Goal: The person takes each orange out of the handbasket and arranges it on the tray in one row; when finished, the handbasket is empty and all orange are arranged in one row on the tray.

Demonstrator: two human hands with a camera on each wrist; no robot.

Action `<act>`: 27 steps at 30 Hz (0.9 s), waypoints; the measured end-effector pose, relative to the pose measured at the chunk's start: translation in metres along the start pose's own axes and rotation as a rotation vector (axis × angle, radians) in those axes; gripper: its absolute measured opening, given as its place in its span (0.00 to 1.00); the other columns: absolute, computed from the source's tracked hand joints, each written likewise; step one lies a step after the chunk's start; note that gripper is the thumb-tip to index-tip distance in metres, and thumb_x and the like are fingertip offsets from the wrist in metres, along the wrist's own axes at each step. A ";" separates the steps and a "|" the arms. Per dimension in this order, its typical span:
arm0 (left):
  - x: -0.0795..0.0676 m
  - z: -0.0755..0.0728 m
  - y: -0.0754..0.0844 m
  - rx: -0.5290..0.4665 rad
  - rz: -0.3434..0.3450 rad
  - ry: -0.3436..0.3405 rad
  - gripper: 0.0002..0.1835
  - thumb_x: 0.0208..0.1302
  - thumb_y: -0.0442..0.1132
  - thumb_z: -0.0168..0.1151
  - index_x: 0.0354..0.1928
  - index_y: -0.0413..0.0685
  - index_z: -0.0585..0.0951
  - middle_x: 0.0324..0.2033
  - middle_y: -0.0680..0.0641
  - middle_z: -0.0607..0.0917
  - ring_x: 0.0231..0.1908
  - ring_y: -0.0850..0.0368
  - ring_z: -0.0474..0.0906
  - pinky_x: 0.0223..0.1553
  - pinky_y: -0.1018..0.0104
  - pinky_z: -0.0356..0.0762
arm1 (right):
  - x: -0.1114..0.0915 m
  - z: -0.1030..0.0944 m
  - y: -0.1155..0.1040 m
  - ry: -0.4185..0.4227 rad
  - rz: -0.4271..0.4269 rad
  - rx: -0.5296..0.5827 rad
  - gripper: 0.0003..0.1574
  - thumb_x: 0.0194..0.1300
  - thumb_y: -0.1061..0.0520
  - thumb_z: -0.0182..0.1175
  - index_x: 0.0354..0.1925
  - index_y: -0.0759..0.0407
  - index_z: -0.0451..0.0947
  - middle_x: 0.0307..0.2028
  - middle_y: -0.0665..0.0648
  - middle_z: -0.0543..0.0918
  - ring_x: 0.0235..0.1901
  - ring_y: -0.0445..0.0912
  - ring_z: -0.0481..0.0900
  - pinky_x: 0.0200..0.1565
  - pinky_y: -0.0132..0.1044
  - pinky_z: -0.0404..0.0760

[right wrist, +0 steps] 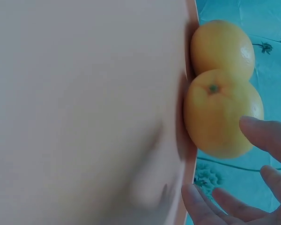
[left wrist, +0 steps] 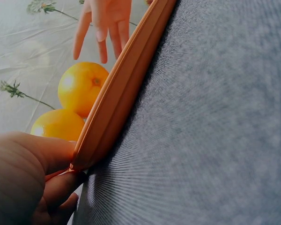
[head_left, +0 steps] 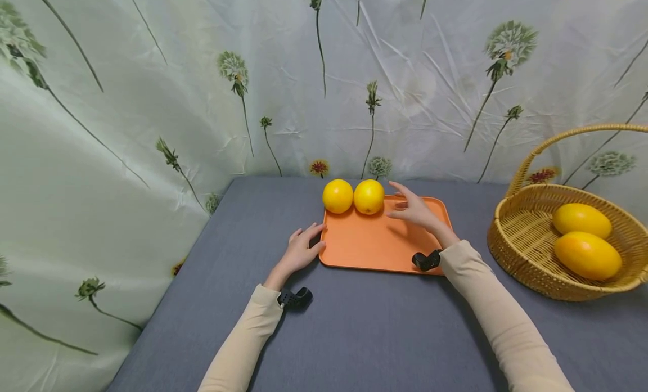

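Note:
Two oranges, a left one and a right one, sit side by side at the back left of an orange tray. My left hand is at the tray's left edge, its fingers spread and touching the rim; the left wrist view shows thumb and fingers close at the tray's corner. Over the tray's back part, my right hand hovers with fingers spread and nothing held. In the right wrist view its fingertips are beside the nearer orange; whether they touch it I cannot tell.
To the right stands a wicker basket with a tall arched handle, holding two yellow oval fruits that look like mangoes. A grey cloth covers the table. Behind and at the left hangs a flowered curtain.

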State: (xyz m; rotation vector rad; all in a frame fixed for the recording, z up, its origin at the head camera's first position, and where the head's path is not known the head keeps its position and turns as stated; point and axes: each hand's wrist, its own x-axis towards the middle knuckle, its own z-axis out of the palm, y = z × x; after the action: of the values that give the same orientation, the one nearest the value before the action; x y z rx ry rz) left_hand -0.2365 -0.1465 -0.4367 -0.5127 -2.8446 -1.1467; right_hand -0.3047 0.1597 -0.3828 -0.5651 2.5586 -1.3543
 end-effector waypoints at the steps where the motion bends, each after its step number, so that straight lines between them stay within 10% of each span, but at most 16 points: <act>1: 0.000 0.000 0.000 0.003 0.003 0.003 0.26 0.64 0.38 0.55 0.64 0.41 0.69 0.62 0.41 0.75 0.69 0.45 0.61 0.70 0.42 0.45 | -0.003 -0.002 0.000 -0.001 0.001 -0.004 0.51 0.62 0.62 0.59 0.74 0.54 0.41 0.70 0.74 0.51 0.64 0.70 0.63 0.60 0.60 0.69; 27: 0.003 0.000 -0.001 0.008 -0.003 -0.006 0.26 0.64 0.39 0.55 0.65 0.42 0.68 0.63 0.41 0.73 0.70 0.46 0.59 0.70 0.43 0.44 | -0.078 -0.053 -0.004 0.254 -0.115 -0.172 0.38 0.63 0.60 0.58 0.68 0.61 0.57 0.64 0.71 0.65 0.59 0.66 0.69 0.55 0.55 0.72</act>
State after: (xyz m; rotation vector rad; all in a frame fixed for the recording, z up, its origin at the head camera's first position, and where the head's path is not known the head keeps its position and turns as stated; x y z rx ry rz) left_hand -0.2396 -0.1465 -0.4366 -0.5130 -2.8550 -1.1357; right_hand -0.2506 0.2304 -0.3499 -0.6129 2.9096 -1.3256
